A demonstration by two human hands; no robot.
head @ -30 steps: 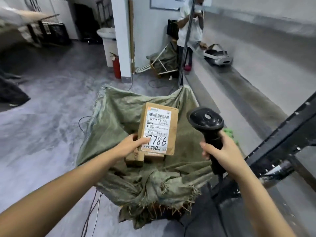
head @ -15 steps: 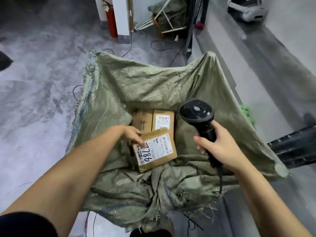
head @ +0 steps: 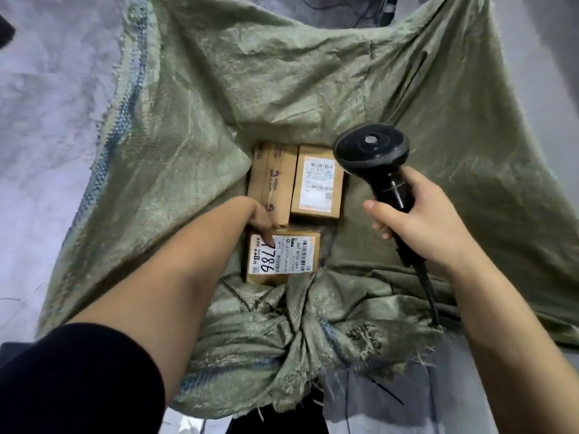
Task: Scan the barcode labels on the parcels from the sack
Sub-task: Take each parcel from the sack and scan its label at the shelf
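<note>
A green woven sack (head: 282,76) lies spread open on the floor with three cardboard parcels in its hollow. The nearest parcel (head: 283,260) lies flat, its white label marked 7786 facing up. My left hand (head: 261,219) pinches that parcel's far left corner, thumb on the label. Behind it sit a plain taped box (head: 272,178) and a box with a white barcode label (head: 316,183) facing up. My right hand (head: 416,220) grips the handle of a black barcode scanner (head: 371,148), whose head hovers just right of the labelled box.
The scanner's black cable (head: 427,292) runs down over the sack's knotted, frayed near edge (head: 300,346). Grey concrete floor (head: 47,120) surrounds the sack. Loose cables lie on the floor at the top edge.
My left hand has lowered the 7786 parcel from upright in the air to flat in the sack in front of the other two boxes. My view tilted down; the scanner stayed beside them.
</note>
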